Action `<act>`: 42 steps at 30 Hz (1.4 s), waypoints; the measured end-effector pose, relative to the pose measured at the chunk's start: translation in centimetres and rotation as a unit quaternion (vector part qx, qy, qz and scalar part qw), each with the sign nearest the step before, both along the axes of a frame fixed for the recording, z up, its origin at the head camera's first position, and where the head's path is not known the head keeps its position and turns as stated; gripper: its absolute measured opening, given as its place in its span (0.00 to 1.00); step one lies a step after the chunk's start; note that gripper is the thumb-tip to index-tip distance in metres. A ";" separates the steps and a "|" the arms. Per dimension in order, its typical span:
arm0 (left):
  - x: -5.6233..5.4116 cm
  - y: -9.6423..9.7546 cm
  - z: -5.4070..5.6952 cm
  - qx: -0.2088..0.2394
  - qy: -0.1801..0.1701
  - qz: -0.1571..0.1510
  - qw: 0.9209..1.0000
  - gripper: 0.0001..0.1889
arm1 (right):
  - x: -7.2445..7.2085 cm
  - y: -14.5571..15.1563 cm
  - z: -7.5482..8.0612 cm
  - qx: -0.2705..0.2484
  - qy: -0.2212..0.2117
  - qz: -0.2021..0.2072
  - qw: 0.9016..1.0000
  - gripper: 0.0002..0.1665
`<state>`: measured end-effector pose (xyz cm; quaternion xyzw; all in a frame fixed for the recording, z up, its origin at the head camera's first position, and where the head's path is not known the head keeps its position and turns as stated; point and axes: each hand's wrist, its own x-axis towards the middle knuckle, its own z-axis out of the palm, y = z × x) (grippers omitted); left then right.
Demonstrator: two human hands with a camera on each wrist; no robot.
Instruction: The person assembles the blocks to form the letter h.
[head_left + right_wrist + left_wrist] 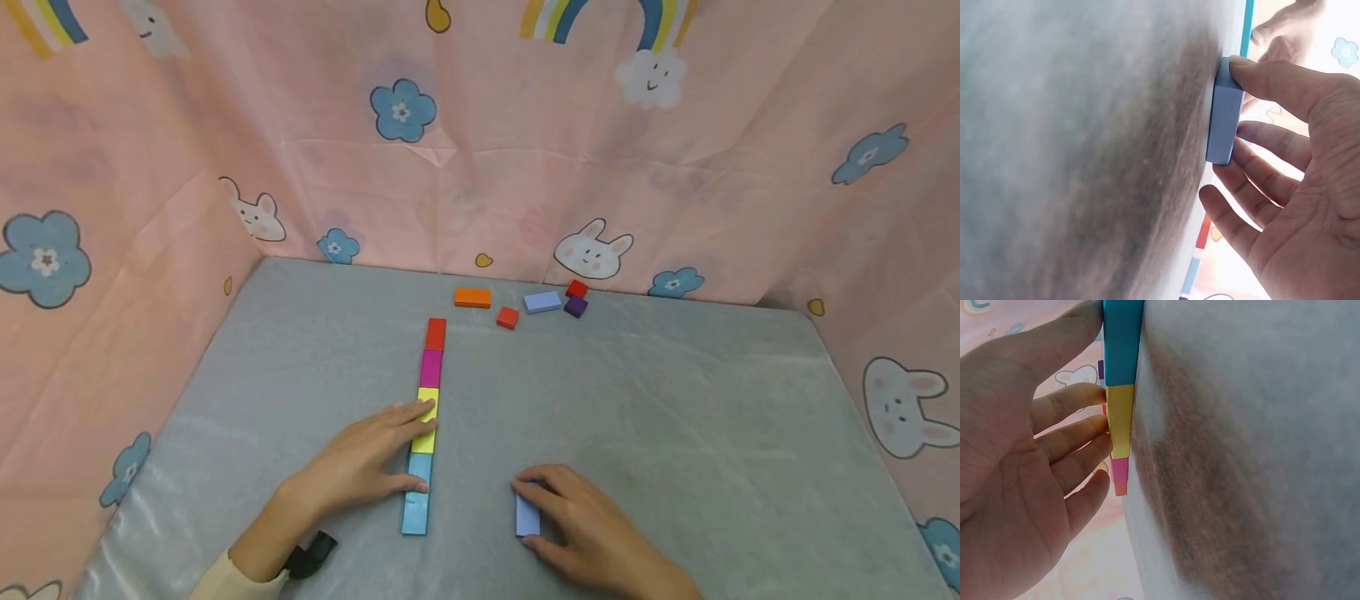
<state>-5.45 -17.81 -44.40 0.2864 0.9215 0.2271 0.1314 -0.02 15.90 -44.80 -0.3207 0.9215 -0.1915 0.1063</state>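
A straight row of flat blocks runs away from me in the head view: a blue stretch nearest, then a yellow block, a magenta block and a red block. My left hand lies along the row's left side, fingers extended, fingertips on the yellow part and thumb on the blue part. To the right of the row, my right hand holds a periwinkle block by its two ends. The right wrist view shows the thumb on one end of that block, with fingertips around the other.
Toward the back lie an orange block, a small red-orange block, another periwinkle block, a small red block and a dark purple one. A pink printed cloth encloses the grey table. A black strap sits by the left wrist.
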 end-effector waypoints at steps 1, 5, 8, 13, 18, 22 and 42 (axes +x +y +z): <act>0.0 0.0 0.0 0.000 -0.001 0.001 1.000 0.42 | 0.0 -0.1 0.0 0.002 -0.002 0.001 1.000 0.34; 0.0 -0.1 0.0 -0.002 -0.002 0.003 1.000 0.42 | 0.0 -0.4 -0.1 -0.004 0.013 0.008 1.000 0.34; 0.0 -0.2 0.0 -0.003 0.000 0.003 1.000 0.43 | 0.0 -0.6 -0.1 -0.013 0.032 0.013 0.999 0.35; 0.0 -0.2 0.0 -0.003 0.003 0.001 1.000 0.43 | 0.0 -0.7 0.0 -0.007 0.017 0.009 1.000 0.35; 0.0 -0.3 0.1 -0.001 0.002 0.001 1.000 0.42 | -0.1 -0.7 0.1 0.001 0.001 0.008 1.000 0.35; 0.0 -0.3 0.1 -0.002 0.001 0.001 1.000 0.42 | -0.1 -0.7 0.4 0.016 -0.034 -0.002 0.999 0.36; -0.1 -0.2 0.1 0.001 -0.016 0.000 1.000 0.42 | -1.5 -0.3 0.7 -0.028 -0.045 -0.045 0.998 0.33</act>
